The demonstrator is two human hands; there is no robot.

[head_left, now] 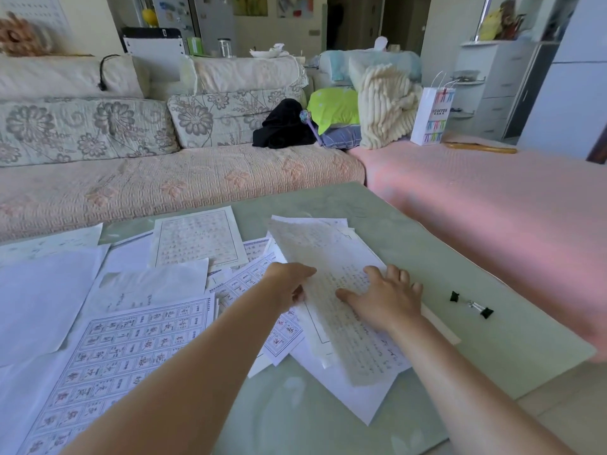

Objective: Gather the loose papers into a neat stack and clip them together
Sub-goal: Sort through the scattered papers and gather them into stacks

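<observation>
The white paper bag [431,117] reads "COFFEE"; writing on the loose papers [138,349] is too small to read.

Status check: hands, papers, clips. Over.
Left hand pinches edge of handwritten sheet, right hand flat on it. Other papers scattered, unstacked. Two binder clips untouched on table, nothing blocking.
</observation>
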